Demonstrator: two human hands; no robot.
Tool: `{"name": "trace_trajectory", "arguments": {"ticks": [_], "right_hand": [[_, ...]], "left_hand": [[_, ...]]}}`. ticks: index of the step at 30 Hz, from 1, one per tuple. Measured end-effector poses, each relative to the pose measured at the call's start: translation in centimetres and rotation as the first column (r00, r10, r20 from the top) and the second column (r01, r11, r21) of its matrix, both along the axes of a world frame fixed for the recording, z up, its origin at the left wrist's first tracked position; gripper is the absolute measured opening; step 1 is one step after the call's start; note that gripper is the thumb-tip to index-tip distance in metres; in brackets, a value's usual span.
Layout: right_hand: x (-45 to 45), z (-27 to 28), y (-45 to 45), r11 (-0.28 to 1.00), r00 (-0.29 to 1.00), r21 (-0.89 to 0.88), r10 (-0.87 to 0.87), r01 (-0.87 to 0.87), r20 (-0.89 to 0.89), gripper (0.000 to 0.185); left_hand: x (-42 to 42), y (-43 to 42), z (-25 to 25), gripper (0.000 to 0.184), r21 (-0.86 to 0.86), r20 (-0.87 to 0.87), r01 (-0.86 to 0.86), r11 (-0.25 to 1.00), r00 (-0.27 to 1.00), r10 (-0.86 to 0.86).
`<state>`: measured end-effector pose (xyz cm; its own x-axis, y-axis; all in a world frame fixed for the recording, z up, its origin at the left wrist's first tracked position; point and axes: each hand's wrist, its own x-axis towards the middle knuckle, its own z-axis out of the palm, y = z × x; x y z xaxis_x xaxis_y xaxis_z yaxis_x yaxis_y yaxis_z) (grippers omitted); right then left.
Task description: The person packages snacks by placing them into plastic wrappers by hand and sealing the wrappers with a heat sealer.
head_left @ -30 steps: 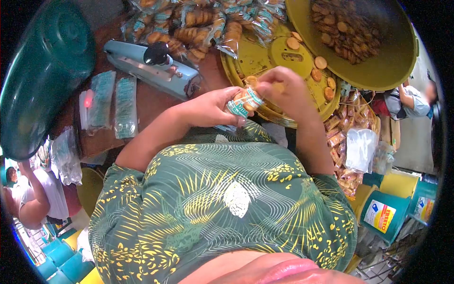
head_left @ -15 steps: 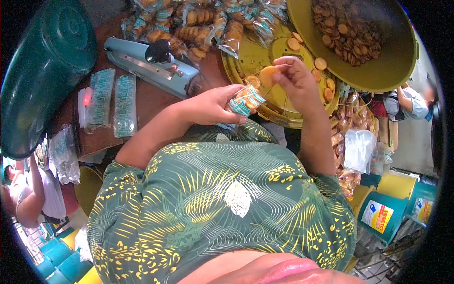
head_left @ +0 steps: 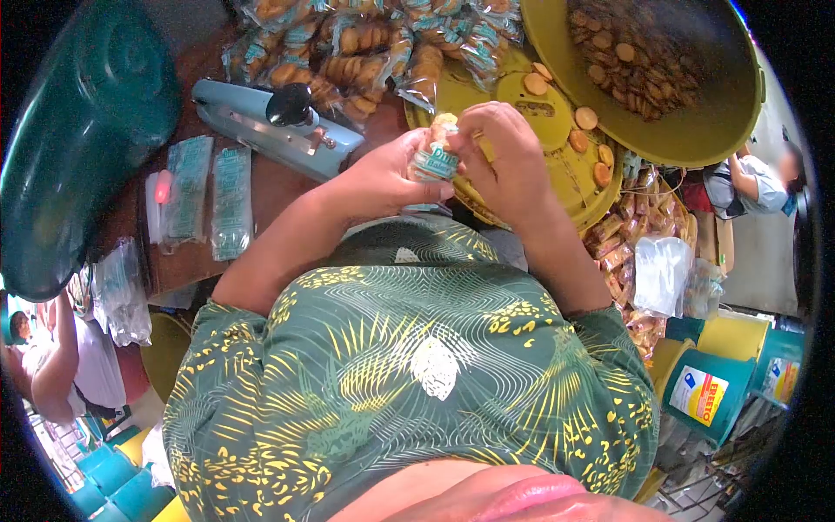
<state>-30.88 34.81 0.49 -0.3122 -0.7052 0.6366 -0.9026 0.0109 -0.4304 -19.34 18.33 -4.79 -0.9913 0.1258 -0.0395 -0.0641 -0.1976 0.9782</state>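
A small clear bag with teal print [head_left: 432, 163], biscuits inside, is wrapped in the fingers of my left hand [head_left: 387, 178]. My right hand [head_left: 504, 157] is at the bag's right side, its fingertips pressed together against it; what they pinch is hidden. Just above the bag's mouth a biscuit [head_left: 444, 122] shows. Beneath and beyond my right hand lies a yellow lid [head_left: 539, 117] with loose biscuits [head_left: 535, 83] on it. A light-blue sealer with a black knob [head_left: 261, 113] stands on the table left of my hands.
Filled biscuit packs [head_left: 357, 39] are heaped at the back. A yellow tub [head_left: 726, 130] holds many biscuits. Printed empty bags [head_left: 232, 204] lie on the brown table [head_left: 178, 265]. A dark green container [head_left: 87, 130] stands left. People [head_left: 757, 184] are at both sides; teal buckets [head_left: 726, 383] are right.
My right hand held a biscuit over the lid half a second ago; it has come down and left to the bag. My left hand and the bag have shifted slightly left.
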Motion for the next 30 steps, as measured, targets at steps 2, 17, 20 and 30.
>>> {"name": "trace_trajectory", "arguments": {"ticks": [2,17,20,30], "right_hand": [[0.2,0.3,0.2,1.000,0.959,0.015,-0.029,0.026,0.281,0.020],[-0.6,0.3,-0.8,0.999,1.000,0.048,-0.015,0.016,-0.008,0.013],[-0.7,0.5,-0.2,0.992,0.980,0.045,-0.125,0.119,0.156,0.013],[-17.4,-4.3,0.6,0.717,0.768,0.275,-0.592,0.640,-0.243,0.028]], "left_hand": [[0.0,0.3,-0.2,0.067,0.017,-0.024,0.010,1.000,1.000,-0.010],[0.6,-0.1,-0.7,0.063,0.058,0.040,0.011,0.998,0.999,-0.014],[0.6,-0.2,-1.0,0.062,0.041,0.039,0.043,0.998,0.998,-0.044],[1.7,-0.9,-1.2,0.065,0.200,0.022,0.076,0.977,0.996,-0.082]]}}
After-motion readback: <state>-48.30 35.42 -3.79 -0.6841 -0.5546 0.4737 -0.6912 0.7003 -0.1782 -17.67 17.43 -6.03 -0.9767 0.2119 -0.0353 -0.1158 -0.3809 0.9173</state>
